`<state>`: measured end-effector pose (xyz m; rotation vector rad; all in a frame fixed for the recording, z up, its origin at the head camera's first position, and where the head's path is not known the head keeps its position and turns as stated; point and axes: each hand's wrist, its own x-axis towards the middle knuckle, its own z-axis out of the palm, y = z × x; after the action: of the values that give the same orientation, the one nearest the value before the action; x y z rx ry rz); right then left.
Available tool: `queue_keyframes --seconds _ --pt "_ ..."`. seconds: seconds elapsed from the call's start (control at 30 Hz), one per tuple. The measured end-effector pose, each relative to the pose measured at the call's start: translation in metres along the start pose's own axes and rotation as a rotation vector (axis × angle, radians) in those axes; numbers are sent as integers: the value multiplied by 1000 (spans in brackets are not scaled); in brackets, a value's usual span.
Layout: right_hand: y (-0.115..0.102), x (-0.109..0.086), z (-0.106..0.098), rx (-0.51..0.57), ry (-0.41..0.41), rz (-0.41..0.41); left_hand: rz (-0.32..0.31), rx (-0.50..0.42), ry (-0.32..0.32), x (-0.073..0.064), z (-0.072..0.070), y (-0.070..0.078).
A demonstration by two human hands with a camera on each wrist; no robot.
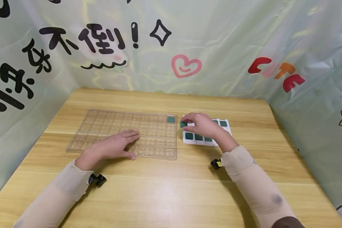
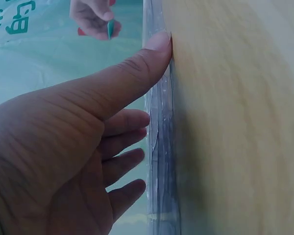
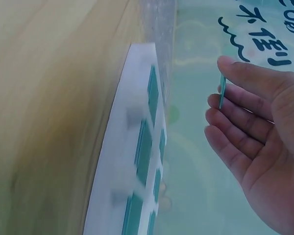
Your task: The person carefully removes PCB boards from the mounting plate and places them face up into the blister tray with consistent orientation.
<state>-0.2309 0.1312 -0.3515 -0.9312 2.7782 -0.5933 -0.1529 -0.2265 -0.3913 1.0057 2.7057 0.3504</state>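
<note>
A clear plastic compartment tray [image 1: 156, 145] lies on the table, with one green square piece [image 1: 171, 119] in its far right corner cell. My left hand [image 1: 115, 145] rests on the tray with fingers straight; in the left wrist view its thumb [image 2: 154, 54] touches the tray's near edge. My right hand [image 1: 202, 125] pinches another thin green square piece [image 3: 222, 92] between thumb and fingertips. It is held above the left end of a white holder [image 1: 200, 142], which carries several more green pieces [image 1: 198, 137]. The hand hides part of the holder.
The wooden table [image 1: 165, 190] carries both tray and holder side by side. A printed cloth backdrop [image 1: 222, 47] hangs behind the table and along both sides. Small black wrist cameras [image 1: 98, 180] stick out below both sleeves.
</note>
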Motion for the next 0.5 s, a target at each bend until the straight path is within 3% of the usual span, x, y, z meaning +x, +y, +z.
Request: queue_keyframes --seconds 0.27,0.5 --pt "-13 21 4 24 7 -7 -27 -72 -43 0 2 -3" --pt "-22 39 10 50 15 11 -35 -87 -42 0 3 -3"
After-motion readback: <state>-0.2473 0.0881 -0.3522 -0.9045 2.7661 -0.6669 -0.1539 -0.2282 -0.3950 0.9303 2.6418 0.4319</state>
